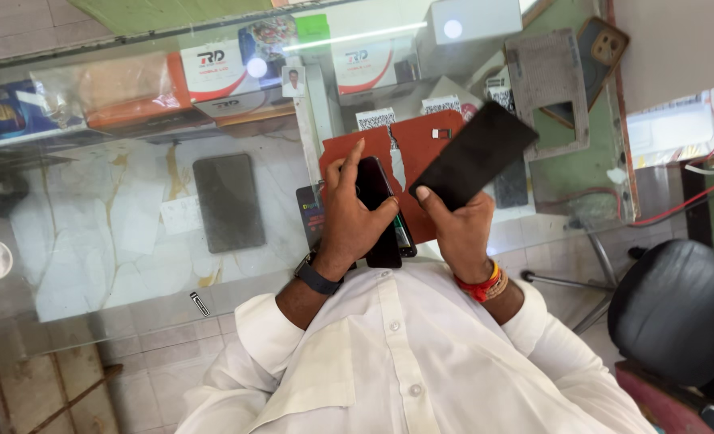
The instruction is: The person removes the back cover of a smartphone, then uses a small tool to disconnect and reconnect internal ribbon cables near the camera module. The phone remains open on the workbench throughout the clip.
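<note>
Black phone sits in your left hand, above the front edge of the glass surface and close to your white shirt. Your left fingers wrap around its body, the thumb presses across its face, and the index finger points up beside it. A dark watch is on this wrist.

Your right hand is closed on a flat black panel, thin and rectangular, which you hold tilted, with its far corner up and to the right. The thumb lies on its lower edge. Red and orange threads go around this wrist. The two hands are just beside each other, but I cannot tell if they touch.

Under the hands, on the surface, lies an open reddish-brown case. To the left of it lies a grey rectangular pad. Boxes in white and orange show through the glass at the far side. A black chair stands on the right side of the picture.
</note>
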Demonstrator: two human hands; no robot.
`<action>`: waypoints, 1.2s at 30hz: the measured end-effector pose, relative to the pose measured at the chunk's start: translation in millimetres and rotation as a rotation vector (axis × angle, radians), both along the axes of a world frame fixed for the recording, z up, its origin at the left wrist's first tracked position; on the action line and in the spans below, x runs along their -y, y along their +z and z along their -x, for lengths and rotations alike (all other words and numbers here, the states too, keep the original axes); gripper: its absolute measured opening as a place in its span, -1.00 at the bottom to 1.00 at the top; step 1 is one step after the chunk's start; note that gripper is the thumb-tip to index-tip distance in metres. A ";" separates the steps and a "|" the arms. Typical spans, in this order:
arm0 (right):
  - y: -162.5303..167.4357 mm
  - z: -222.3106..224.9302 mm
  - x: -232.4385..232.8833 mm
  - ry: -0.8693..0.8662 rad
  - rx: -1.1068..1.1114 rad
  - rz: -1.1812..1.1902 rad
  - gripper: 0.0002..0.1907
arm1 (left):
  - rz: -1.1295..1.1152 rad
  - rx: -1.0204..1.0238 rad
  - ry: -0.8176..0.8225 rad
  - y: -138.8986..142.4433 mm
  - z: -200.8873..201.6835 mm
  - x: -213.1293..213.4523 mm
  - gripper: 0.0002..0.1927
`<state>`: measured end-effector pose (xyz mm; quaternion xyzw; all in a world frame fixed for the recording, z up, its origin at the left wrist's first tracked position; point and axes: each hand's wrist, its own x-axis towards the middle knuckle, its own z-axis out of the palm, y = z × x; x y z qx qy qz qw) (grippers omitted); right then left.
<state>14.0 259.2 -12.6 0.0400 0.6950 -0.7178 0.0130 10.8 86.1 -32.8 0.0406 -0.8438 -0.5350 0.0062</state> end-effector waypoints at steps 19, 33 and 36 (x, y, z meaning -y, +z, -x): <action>16.0 -3.4 14.8 0.072 0.066 -0.151 -0.97 | -0.003 0.089 -0.136 16.9 -10.7 14.8 -0.08; 4.8 9.4 32.0 -0.055 0.033 -0.005 -0.91 | -1.006 -0.093 0.191 -48.1 29.4 5.4 -0.86; 4.5 17.3 32.5 -0.052 0.023 0.142 -0.84 | -0.907 -0.025 0.182 -39.5 33.4 5.0 -0.79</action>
